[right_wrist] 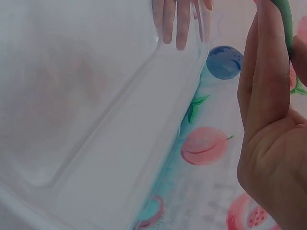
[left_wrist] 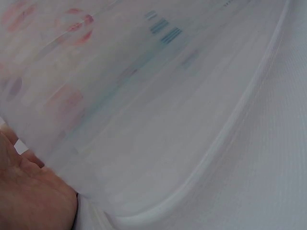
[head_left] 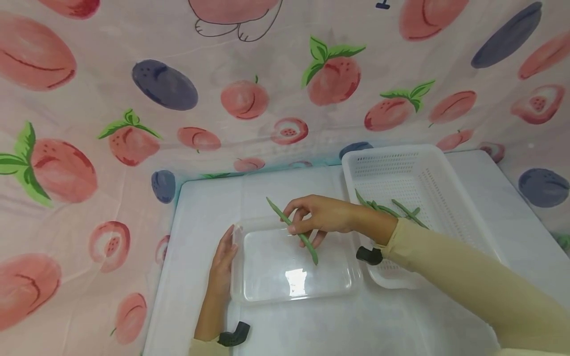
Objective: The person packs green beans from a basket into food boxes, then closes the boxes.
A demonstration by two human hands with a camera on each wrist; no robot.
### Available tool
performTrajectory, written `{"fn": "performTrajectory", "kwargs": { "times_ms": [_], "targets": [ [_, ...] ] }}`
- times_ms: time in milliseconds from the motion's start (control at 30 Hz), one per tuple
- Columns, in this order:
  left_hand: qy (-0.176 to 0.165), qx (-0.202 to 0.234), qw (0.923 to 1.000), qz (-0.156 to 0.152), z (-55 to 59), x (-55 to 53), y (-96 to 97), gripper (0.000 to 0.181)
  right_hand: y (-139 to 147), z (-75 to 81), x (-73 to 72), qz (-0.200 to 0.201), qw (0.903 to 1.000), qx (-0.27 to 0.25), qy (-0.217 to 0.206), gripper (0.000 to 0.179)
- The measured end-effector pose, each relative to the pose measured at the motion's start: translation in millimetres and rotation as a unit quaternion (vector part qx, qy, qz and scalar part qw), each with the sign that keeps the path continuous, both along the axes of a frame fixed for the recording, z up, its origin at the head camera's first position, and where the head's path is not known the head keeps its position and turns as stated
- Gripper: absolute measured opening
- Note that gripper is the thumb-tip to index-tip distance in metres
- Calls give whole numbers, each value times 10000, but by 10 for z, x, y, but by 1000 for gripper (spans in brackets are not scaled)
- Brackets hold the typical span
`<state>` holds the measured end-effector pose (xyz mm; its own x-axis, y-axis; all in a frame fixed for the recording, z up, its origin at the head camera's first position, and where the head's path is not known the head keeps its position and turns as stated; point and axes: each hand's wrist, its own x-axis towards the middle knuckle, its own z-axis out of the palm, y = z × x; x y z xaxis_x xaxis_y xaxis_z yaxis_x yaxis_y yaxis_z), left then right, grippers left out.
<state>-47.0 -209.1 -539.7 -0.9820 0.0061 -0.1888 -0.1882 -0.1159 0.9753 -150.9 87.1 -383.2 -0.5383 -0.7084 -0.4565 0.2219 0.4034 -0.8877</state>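
Observation:
A slender green bean (head_left: pixel 277 209) is pinched between the thumb and fingers of my right hand (head_left: pixel 318 215), which hovers over a clear plastic container (head_left: pixel 296 297). The bean slants down toward the near right. In the right wrist view, part of the bean (right_wrist: pixel 285 21) shows at the top edge beside the fingers. My left hand (head_left: pixel 220 269) lies along the container's left wall, its straight fingers against the side; those fingers (right_wrist: pixel 168 24) also show through the plastic in the right wrist view. No beans lie inside the container.
To the right stands a white perforated basket (head_left: pixel 387 173) with several green beans (head_left: pixel 384 208) in it, its left side close beside the container. Both rest on a white-covered table (head_left: pixel 196 217). A fruit-print curtain (head_left: pixel 276 54) hangs behind and to the sides.

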Motion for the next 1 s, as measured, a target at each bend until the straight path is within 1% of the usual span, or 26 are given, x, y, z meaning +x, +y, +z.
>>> {"fn": "performTrajectory", "kwargs": {
  "times_ms": [233, 567, 767, 1000],
  "targets": [
    [3, -2, 10000, 7, -4, 16, -1, 50, -22, -11, 5, 18, 10000, 5, -2, 35],
    [5, -38, 10000, -20, -15, 2, -9, 51, -36, -5, 5, 32, 10000, -22, 15, 36],
    [16, -19, 10000, -21, -21, 0, -15, 51, -44, -8, 11, 56, 9999, 63, 79, 37],
    [15, 31, 10000, -63, -26, -7, -16, 51, -27, -4, 19, 22, 10000, -59, -32, 37]
  ]
}}
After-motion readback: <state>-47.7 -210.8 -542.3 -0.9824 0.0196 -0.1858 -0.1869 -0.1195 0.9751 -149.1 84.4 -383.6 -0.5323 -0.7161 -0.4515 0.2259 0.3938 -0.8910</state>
